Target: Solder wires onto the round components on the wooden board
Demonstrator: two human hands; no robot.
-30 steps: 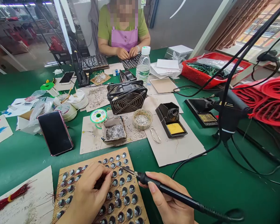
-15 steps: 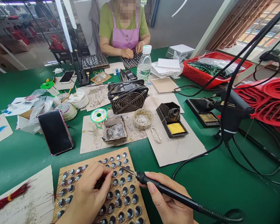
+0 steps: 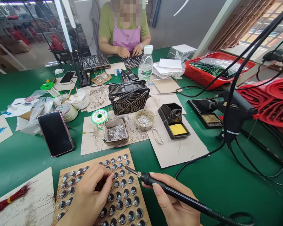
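My right hand grips a black soldering iron like a pen. The iron's bare metal tip points left, close above the upper right part of a brown board. Rows of small round metal components with dark faces, such as this component, sit on that board, with thin reddish wires among them. Over the board's middle, my left hand is closed in a pinch, its fingertips near a component left of the iron's tip. What the pinch holds is too small to make out, and the hand hides part of the board.
A bundle of dark red wires lies on paper at left. Beyond the board stand a phone, solder spool, fan and iron stand with yellow sponge. Black cables cross the right side. A co-worker sits opposite.
My right hand and the soldering iron have shifted slightly to the right, drawing the tip a little away from my left fingertips. My left hand looks unmoved.
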